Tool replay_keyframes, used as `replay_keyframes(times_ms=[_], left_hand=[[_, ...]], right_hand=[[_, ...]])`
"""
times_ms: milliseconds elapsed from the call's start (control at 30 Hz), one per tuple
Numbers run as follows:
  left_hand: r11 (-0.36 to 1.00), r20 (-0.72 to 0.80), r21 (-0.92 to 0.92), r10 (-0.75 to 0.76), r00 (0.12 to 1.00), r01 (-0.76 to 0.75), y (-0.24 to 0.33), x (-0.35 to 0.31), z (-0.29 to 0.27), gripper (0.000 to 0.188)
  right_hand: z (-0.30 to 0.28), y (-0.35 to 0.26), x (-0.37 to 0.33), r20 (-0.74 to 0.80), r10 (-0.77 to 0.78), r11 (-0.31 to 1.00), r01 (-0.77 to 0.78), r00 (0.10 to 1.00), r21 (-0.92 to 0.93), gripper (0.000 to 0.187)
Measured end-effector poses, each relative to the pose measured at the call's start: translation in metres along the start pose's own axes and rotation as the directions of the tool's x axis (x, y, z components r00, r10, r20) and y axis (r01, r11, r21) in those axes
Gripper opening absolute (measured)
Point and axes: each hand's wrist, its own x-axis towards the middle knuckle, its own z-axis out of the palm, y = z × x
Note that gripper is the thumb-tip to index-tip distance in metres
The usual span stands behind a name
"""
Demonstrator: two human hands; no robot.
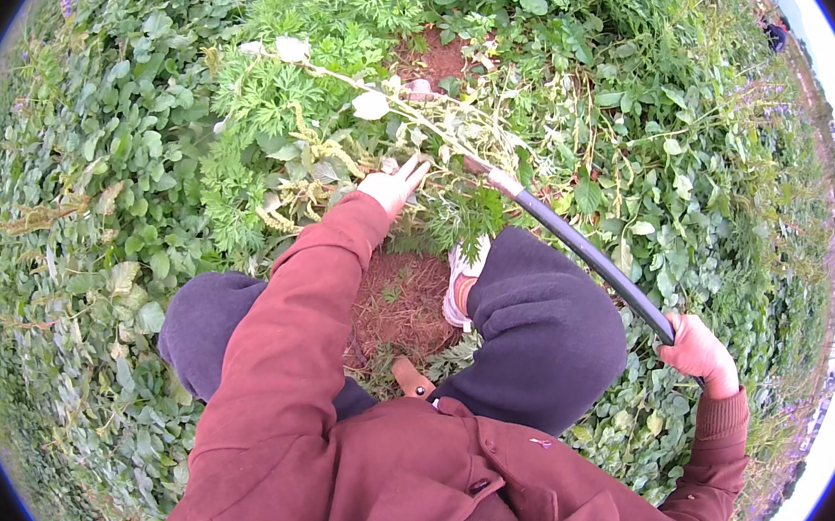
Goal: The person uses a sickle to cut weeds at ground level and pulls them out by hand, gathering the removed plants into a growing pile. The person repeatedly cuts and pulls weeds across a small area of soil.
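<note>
I am crouched among green weeds. My left hand (394, 186), in a dark red sleeve, reaches forward into a clump of feathery green plants (323, 119), fingers spread and touching the stems. Gripped by its end in my right hand (698, 352) is a long black handle (593, 259). The tool's far end (490, 175) lies in the weeds just right of my left hand; its head is hidden by leaves. Pale yellowish stems (424, 114) run across the clump.
My knees in dark trousers (545, 329) and a white shoe (459, 277) frame a patch of bare reddish soil (401, 302). Another bare patch (438, 58) lies beyond the clump. Dense leafy ground cover (109, 190) surrounds me on all sides.
</note>
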Motion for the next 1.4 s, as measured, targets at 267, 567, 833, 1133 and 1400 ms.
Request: replay_keyframes(times_ms=[267,567,833,1133,1400], left_hand=[[0.996,-0.014,-0.084,0.018,1.000,-0.019,-0.011,0.006,-0.005,0.099],[0.999,0.079,-0.017,0.030,0.996,-0.028,0.001,0.018,-0.015,0.090],[0.991,0.350,-0.127,0.083,0.933,-0.040,-0.007,0.034,0.001,0.094],[0.953,0.007,0.048,-0.300,0.954,0.300,0.018,0.019,0.020,0.062],[0.904,-0.205,0.232,-0.314,0.927,0.358,0.024,-0.005,0.024,0.052]], right_hand=[[-0.005,-0.002,0.002,-0.001,-0.010,1.000,0.010,1.000,0.004,0.013],[0.001,0.007,0.000,0.027,0.031,0.999,-0.032,0.999,0.041,0.016],[0.009,0.014,0.012,0.062,0.068,0.982,-0.078,0.996,0.172,0.011],[0.051,0.033,0.035,-0.046,-0.007,0.958,0.020,0.999,0.286,0.014],[0.070,0.028,0.052,-0.062,-0.084,0.868,0.103,0.995,0.486,0.009]])
